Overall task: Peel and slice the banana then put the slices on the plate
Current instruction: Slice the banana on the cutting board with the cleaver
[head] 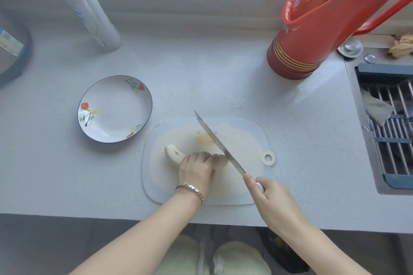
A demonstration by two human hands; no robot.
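Centre of the pale speckled stone countertop (223, 78): translucent rounded plastic cutting board (250, 190). On the board: peeled cream banana (173, 154), lying crosswise, pinned under the left hand (196, 171). Across the banana's 3 o'clock end: long steel knife (218, 143), tip toward 11 o'clock, handle in the right hand (268, 194) at 5 o'clock. At 10 o'clock of the board, apart: round white flower-painted plate (115, 108). At 11 o'clock, farther back: clear pump bottle (93, 13). At 1 o'clock: tall red plastic thermos (312, 35). At 3 o'clock: metal sink (362, 123), slatted rack (391, 140) inside.

We see our left hand (196, 167) curled palm-down (bracelet at the wrist), our right hand (266, 192) fisted, both forearms angled inward.
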